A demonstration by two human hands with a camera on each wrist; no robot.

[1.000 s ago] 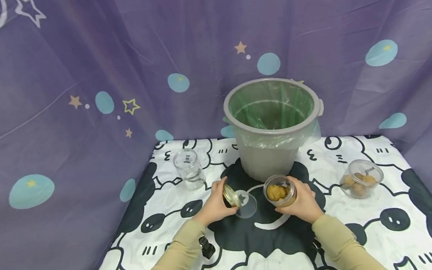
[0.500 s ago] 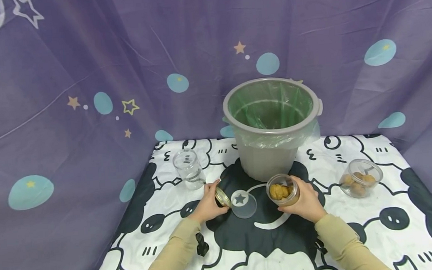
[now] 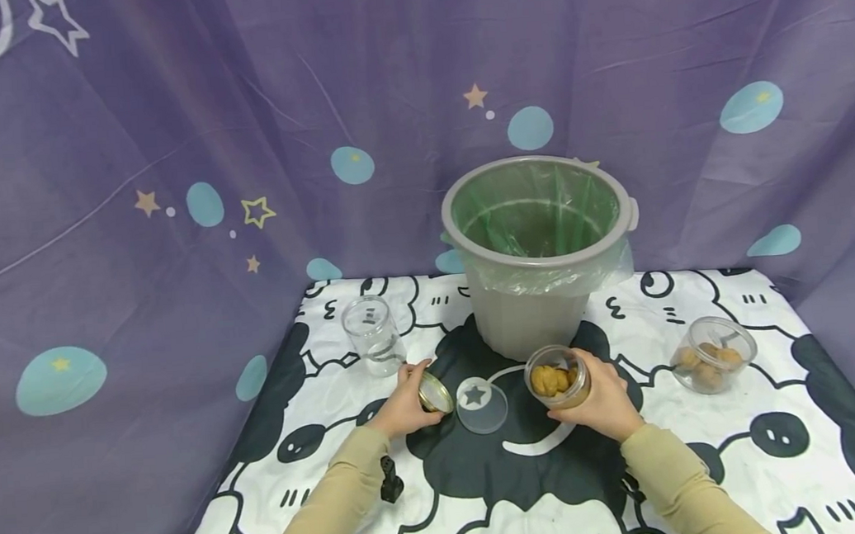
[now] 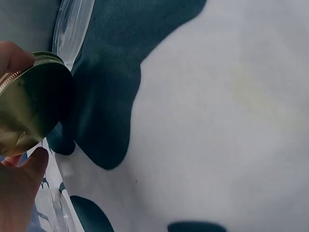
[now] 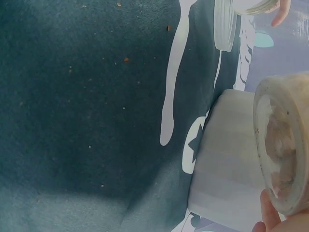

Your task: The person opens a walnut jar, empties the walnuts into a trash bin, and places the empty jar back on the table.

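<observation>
Between thumb and fingers, my left hand (image 3: 405, 405) grips a gold metal lid (image 3: 435, 393) by its edge, held tilted. Its shiny gold face fills the left side of the left wrist view. My right hand (image 3: 604, 399) holds a clear jar (image 3: 578, 395), mouth tipped up and to the left, with yellow-brown lumps (image 3: 550, 380) inside. In the right wrist view the jar's base (image 5: 280, 145) shows, the lumps visible through it. A clear plastic disc (image 3: 486, 418) lies on the cloth between the two hands.
A grey bin (image 3: 531, 318) with a green-tinted liner stands behind the hands. An empty clear jar (image 3: 373, 337) is at the back left. Another clear jar (image 3: 715, 354) with several brown lumps leans at the right. Small crumbs (image 5: 126, 60) dot the patterned cloth. A purple curtain hangs behind.
My left hand has drawn the gold lid leftward, off the clear disc, and turned it so more of its round face shows. The right hand and its jar shifted slightly right.
</observation>
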